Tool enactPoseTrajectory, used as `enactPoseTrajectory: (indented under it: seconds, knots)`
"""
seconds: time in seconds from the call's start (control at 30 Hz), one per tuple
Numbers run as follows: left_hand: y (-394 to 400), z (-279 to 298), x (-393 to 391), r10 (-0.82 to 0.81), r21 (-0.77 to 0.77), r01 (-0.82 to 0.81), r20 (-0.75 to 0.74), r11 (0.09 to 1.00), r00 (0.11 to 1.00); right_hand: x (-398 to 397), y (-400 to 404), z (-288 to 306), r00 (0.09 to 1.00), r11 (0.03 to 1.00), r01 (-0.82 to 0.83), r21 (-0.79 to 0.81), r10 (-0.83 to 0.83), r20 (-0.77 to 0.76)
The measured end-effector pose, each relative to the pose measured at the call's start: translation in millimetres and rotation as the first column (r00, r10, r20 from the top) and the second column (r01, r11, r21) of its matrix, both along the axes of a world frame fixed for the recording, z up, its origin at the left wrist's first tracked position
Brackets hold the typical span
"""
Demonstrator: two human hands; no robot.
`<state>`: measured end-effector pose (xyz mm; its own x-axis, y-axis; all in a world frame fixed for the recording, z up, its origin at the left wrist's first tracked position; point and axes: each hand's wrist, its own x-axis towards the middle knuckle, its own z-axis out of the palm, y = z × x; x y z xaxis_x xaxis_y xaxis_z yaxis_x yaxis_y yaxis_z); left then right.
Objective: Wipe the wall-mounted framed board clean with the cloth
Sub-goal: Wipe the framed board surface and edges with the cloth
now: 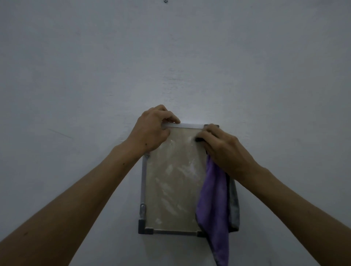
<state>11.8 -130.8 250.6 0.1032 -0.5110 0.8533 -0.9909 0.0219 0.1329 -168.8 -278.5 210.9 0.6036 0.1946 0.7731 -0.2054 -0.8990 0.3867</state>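
Observation:
A small framed board (171,182) with a silver frame and grey corner pieces hangs on the wall, its beige surface smeared with white streaks. My left hand (152,131) grips the board's top left corner, fingers curled over the frame. My right hand (222,150) holds a purple and grey cloth (214,205) against the top right corner. Most of the cloth hangs down loose over the board's right edge, below its bottom frame.
The pale grey wall (171,57) fills the view around the board. A small screw (165,1) sits in the wall at the very top of the view, above the board.

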Motion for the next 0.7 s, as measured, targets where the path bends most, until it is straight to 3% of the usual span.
enactPoseTrajectory:
  seconds: [0.13,0.33,0.53,0.7]
  knots:
    - [-0.4,-0.4,2.9,-0.004,0.012,0.004,-0.003,1.000,1.000,-10.9,0.6,-11.7,0.986,0.997,0.045,-0.060,-0.054,-0.155]
    - [-1.0,1.9,7.2,-0.013,0.030,0.012,0.012,0.999,1.000,10.8,4.2,12.0,0.998,1.000,0.006,-0.001,-0.006,0.067]
    - [1.9,4.8,12.0,0.009,0.083,-0.013,0.049,0.996,0.999,4.5,10.6,-15.9,0.987,0.999,0.019,-0.029,-0.023,-0.161]
    - [3.6,3.2,15.6,0.096,0.046,-0.100,0.097,0.994,0.991,11.2,11.3,15.0,0.999,0.999,-0.012,0.041,0.010,0.039]
